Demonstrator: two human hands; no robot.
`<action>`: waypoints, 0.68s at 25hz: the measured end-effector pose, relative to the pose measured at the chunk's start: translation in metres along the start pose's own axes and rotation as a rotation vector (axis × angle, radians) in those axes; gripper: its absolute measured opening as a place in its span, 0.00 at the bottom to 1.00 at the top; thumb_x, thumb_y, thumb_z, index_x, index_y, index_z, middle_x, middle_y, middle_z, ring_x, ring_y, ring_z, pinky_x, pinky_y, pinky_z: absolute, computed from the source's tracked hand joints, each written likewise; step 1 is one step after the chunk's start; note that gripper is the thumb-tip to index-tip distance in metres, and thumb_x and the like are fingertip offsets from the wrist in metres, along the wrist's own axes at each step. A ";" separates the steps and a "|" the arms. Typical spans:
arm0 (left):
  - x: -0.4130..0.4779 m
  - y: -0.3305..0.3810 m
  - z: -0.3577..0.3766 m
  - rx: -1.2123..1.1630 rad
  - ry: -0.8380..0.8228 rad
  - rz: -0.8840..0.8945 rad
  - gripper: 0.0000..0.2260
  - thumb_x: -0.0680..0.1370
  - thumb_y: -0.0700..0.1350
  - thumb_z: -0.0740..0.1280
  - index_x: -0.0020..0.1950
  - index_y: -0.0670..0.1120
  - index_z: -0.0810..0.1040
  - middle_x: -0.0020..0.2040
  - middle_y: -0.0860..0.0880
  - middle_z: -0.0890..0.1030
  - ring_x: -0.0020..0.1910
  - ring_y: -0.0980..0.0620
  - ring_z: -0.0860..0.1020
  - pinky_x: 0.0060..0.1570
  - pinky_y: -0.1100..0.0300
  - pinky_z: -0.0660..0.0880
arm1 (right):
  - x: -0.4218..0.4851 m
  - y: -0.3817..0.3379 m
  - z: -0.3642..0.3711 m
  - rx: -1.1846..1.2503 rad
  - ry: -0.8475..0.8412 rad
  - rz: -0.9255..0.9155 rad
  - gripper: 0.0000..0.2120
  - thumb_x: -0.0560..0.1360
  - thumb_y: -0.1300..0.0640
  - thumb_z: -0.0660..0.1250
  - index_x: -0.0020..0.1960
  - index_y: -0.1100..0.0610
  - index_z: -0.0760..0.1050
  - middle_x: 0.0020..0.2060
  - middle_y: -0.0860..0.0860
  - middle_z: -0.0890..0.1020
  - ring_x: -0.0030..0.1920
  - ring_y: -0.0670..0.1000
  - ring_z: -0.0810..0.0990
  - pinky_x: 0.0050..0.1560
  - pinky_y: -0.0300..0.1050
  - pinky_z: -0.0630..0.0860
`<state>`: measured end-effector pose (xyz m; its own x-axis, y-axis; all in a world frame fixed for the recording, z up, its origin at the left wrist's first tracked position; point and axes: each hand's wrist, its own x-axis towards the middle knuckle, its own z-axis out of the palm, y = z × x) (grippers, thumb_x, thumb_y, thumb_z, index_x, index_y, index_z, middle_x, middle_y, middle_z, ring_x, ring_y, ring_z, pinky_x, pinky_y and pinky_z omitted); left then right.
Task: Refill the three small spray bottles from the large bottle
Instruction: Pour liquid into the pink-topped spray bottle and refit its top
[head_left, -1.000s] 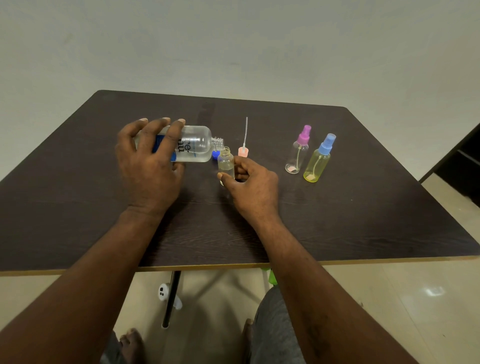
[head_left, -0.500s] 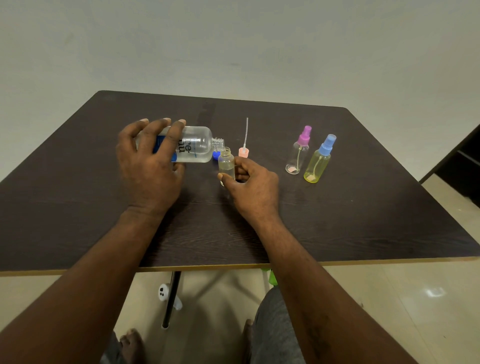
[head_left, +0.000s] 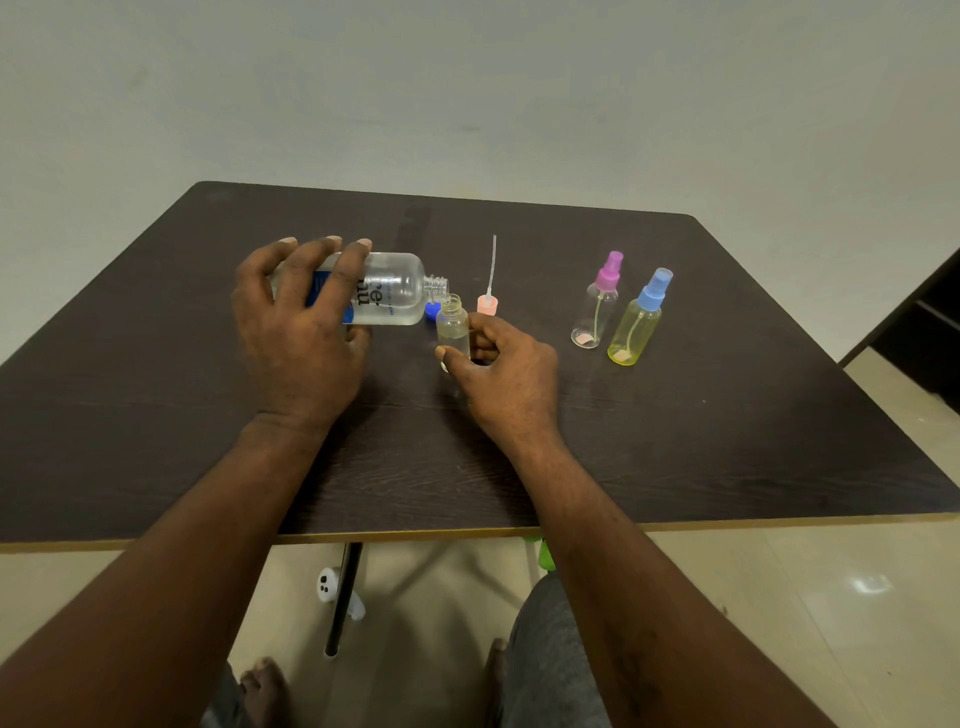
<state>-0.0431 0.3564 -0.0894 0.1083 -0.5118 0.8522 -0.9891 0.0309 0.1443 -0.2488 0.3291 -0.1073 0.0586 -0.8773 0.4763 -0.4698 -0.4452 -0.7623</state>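
Seated at a dark wood-grain table (head_left: 675, 441) that fills the middle of the frame, we hold two bottles just left of center. Our left hand (head_left: 298, 332) wraps over the large bottle (head_left: 395, 291), a clear one with a blue label and dark lettering, fingers spread across its top and closed around its body; the bottle lies tipped on its side with its open, threaded neck pointing toward the right of the frame. That neck sits just above and beside the open mouth of the small uncapped spray bottle (head_left: 453, 327), which stands upright and clear, pinched between the thumb and fingers of our right hand (head_left: 506, 374). We cannot tell whether liquid is passing between the two mouths. A blue cap (head_left: 431, 310) rests on the table behind the small bottle, partly hidden by it. Just right of it the pink spray head (head_left: 487, 304) stands on the tabletop with its thin white dip tube pointing straight up. Further toward the right of the frame, well apart from the hands, two more small spray bottles stand side by side: a clear one with a purple sprayer (head_left: 597, 306) and, nearer us, a yellow one with a blue sprayer (head_left: 638, 325). At the bottom of the frame both forearms reach in over the table edge, above a pale tiled floor (head_left: 779, 597).
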 end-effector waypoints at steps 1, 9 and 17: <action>0.000 0.000 0.000 -0.001 -0.003 0.002 0.27 0.76 0.43 0.72 0.76 0.50 0.74 0.72 0.45 0.76 0.70 0.37 0.69 0.64 0.42 0.73 | 0.000 0.000 0.000 0.001 0.006 0.002 0.16 0.73 0.55 0.80 0.60 0.50 0.84 0.33 0.22 0.77 0.40 0.30 0.81 0.43 0.25 0.76; 0.000 0.001 -0.002 -0.005 -0.011 -0.005 0.28 0.76 0.42 0.72 0.76 0.49 0.74 0.72 0.45 0.76 0.71 0.36 0.69 0.65 0.41 0.72 | 0.001 -0.002 0.000 -0.008 0.009 0.001 0.16 0.73 0.54 0.80 0.61 0.49 0.84 0.33 0.28 0.77 0.42 0.32 0.83 0.45 0.28 0.78; 0.000 0.000 -0.001 -0.004 -0.009 0.002 0.29 0.75 0.42 0.73 0.76 0.50 0.74 0.72 0.45 0.75 0.70 0.36 0.69 0.65 0.41 0.72 | 0.001 -0.002 -0.001 -0.028 0.007 0.008 0.17 0.73 0.54 0.79 0.61 0.50 0.84 0.32 0.29 0.76 0.40 0.29 0.80 0.43 0.24 0.75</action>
<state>-0.0433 0.3575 -0.0885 0.1051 -0.5191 0.8483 -0.9889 0.0354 0.1441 -0.2486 0.3296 -0.1049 0.0488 -0.8795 0.4733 -0.4944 -0.4330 -0.7537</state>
